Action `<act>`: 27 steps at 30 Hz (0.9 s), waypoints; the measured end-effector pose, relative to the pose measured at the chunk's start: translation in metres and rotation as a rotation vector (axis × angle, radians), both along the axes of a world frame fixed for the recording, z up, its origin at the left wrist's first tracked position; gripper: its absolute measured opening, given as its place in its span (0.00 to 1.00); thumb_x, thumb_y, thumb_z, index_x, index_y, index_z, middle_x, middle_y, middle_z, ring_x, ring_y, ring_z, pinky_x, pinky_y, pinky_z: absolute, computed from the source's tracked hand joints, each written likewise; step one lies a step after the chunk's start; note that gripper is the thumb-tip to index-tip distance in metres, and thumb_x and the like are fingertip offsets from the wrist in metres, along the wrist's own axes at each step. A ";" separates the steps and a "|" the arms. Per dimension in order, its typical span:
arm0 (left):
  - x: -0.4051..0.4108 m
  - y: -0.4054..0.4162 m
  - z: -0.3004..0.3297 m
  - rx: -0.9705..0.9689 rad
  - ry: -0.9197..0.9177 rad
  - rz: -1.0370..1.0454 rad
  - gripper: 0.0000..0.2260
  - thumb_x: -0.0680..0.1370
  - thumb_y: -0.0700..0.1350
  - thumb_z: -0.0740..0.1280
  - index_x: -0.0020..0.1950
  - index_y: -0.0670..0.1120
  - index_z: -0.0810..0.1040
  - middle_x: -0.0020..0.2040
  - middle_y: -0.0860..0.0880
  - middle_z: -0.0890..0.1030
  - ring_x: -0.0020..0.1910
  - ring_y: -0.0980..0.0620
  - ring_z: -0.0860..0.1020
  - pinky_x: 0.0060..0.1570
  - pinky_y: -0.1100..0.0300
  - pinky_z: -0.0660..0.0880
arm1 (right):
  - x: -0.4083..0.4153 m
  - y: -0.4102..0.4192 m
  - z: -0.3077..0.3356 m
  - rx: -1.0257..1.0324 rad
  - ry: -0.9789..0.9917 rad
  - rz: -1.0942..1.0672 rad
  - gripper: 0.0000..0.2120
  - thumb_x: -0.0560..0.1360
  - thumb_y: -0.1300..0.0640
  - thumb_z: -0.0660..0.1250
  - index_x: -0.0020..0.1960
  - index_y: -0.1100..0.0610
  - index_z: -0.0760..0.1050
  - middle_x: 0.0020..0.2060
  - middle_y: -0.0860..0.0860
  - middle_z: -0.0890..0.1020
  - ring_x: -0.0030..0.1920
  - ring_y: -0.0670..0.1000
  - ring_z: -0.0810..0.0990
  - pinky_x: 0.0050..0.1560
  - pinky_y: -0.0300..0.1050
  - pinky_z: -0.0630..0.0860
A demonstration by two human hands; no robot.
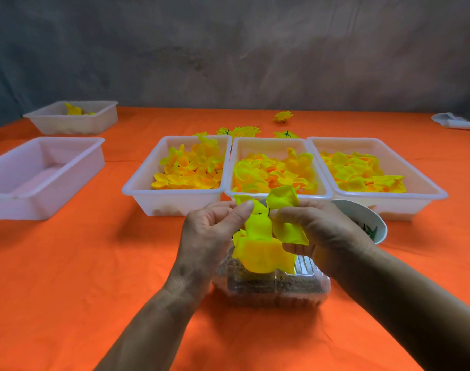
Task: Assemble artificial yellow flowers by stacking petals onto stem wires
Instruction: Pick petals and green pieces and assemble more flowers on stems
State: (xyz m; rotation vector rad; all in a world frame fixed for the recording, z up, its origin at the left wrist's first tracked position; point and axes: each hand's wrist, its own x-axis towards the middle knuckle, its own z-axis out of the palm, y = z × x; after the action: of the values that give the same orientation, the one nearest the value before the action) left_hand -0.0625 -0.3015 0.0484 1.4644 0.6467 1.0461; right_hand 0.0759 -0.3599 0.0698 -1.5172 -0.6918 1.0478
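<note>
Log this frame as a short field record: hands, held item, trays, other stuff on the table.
left hand: pinches flower
right hand: grips flower
flower: yellow petals, held by both hands above clear box
clear box: under the hands, contents unclear
petal trays: left, middle, right, side by side, all hold yellow petals
empty tray: far left
back tray: a few yellow petals
bowl: by right hand, green pieces inside
finished flowers: loose behind trays
cloth: orange
</note>
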 end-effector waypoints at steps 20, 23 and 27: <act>0.012 0.013 -0.007 -0.096 0.188 0.121 0.10 0.72 0.34 0.68 0.41 0.25 0.76 0.38 0.45 0.74 0.38 0.52 0.70 0.29 0.69 0.67 | 0.004 -0.007 -0.010 -0.022 -0.067 0.050 0.05 0.71 0.64 0.70 0.47 0.60 0.80 0.47 0.65 0.83 0.42 0.64 0.81 0.31 0.39 0.74; 0.010 0.015 -0.010 -0.091 0.217 0.100 0.14 0.72 0.38 0.71 0.42 0.26 0.76 0.39 0.44 0.74 0.39 0.52 0.71 0.37 0.62 0.69 | 0.006 -0.008 -0.011 -0.014 -0.125 0.063 0.04 0.71 0.63 0.71 0.45 0.58 0.80 0.46 0.63 0.84 0.41 0.58 0.79 0.31 0.39 0.74; 0.008 0.016 -0.010 -0.086 0.242 0.097 0.13 0.71 0.39 0.73 0.37 0.29 0.77 0.39 0.44 0.76 0.37 0.54 0.73 0.32 0.71 0.70 | 0.007 -0.009 -0.011 -0.017 -0.155 0.102 0.02 0.72 0.63 0.70 0.44 0.57 0.80 0.35 0.54 0.84 0.31 0.51 0.80 0.25 0.36 0.74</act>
State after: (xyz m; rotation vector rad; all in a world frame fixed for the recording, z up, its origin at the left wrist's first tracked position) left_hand -0.0547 -0.2852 0.0381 1.5084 0.9320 0.9096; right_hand 0.0832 -0.3686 0.0592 -1.6040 -0.8787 1.0215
